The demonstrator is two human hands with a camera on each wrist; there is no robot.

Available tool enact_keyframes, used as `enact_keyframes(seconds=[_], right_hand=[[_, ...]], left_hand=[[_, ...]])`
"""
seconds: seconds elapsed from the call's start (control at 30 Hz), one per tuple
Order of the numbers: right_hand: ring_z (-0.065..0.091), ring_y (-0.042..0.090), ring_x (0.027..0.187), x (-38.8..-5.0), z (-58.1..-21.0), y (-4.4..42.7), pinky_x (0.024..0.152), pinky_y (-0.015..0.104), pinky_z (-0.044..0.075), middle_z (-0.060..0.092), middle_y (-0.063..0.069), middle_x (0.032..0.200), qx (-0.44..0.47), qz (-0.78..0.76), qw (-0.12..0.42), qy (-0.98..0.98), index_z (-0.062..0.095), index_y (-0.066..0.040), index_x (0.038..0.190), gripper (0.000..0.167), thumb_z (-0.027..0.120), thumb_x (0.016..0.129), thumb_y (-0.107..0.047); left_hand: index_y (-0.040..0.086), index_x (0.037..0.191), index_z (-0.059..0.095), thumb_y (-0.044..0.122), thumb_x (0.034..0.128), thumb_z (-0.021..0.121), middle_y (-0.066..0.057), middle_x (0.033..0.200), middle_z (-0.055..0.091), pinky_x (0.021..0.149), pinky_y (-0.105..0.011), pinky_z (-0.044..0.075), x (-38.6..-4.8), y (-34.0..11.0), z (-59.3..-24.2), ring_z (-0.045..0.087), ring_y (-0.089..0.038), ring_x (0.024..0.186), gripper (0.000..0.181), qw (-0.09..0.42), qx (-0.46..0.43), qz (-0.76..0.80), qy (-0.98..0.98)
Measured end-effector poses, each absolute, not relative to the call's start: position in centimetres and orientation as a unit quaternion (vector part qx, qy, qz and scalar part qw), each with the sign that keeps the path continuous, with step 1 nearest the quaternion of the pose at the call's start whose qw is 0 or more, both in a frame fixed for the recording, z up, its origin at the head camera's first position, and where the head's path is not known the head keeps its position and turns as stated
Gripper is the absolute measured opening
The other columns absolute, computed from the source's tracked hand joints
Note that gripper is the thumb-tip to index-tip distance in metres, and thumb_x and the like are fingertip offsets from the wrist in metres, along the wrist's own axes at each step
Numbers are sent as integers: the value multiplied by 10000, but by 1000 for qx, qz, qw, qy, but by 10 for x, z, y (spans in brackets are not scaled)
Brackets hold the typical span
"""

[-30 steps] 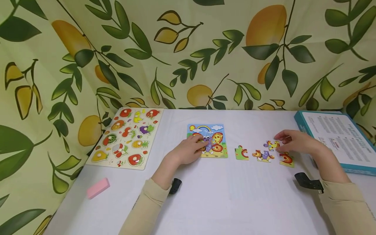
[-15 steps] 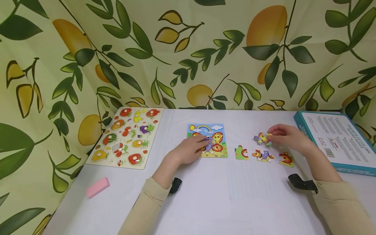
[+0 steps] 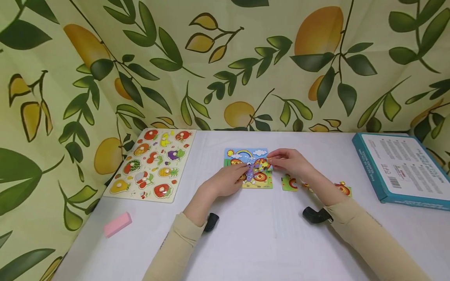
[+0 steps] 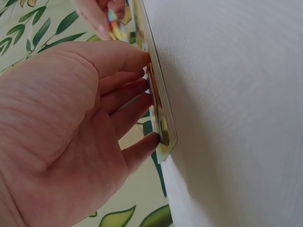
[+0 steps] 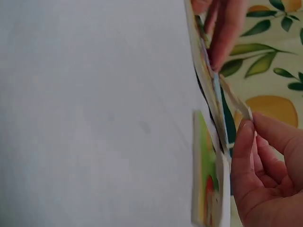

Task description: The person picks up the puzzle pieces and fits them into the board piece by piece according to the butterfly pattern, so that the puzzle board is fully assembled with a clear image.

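A leaf-and-fruit print curtain [image 3: 218, 84] hangs behind the white table [image 3: 246, 242]. The person's right arm [image 3: 365, 234] slants in from the near right and is the main obstacle, hiding part of the loose pieces. A flat box [image 3: 408, 168] lies to the right and a fruit puzzle board [image 3: 182, 164] to the left, both well apart from the hands.

Near the middle, the butterfly puzzle board [image 3: 250, 179] lies flat. It looks thin, stiff and light, so it could slide under a nudge; its edges seem the best place to steady it. The left hand [image 3: 228, 179] rests on its left part, fingers loosely spread with the tips touching it, covering some of the picture. The right hand [image 3: 290, 162] pinches a puzzle piece between thumb and finger.

A pink block [image 3: 118, 224] sits at the near left, out of the way. Right of the board lie a green piece [image 3: 290, 183] and a corner piece [image 3: 343, 189], with another piece [image 3: 306, 187] mostly hidden between them.

The pinched puzzle piece [image 3: 264, 166] is tilted at the board's right side; whether it touches, I cannot tell. It is probably light and rigid, easily held by its edge, its narrow tabs perhaps the fragile part.
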State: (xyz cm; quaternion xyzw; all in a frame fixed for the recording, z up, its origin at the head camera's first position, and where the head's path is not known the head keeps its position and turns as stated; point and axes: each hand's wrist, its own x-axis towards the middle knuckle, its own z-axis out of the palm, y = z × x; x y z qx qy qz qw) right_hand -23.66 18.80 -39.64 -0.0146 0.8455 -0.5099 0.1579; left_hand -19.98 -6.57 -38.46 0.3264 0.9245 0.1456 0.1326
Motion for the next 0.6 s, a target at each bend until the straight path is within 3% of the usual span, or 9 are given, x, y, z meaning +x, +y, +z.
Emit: enact_keyframes(seconds=[0.33,0.6], right_hand=[[613,191,825,-241,-399,168,735,235,538,649,88,955,-39,-455,132,880,662,-49,1113,293,698,917,-263],[561,223,827,-240,-397,164,662,255,485,637,80,930,-62,-400,103,909,684,-67,1063,225,695,917,-238]], left_hand=[[68,1498,381,160,1004,494,-72,1545,355,1152,-361,262,-201,-65,-387,307,-215,1425,515,140,316,143,928],[177,1536,325,203,1024,461,-60,1541,338,1132,-450,288,-199,-63,-385,313,-233,1413,530,125,319,98,934]])
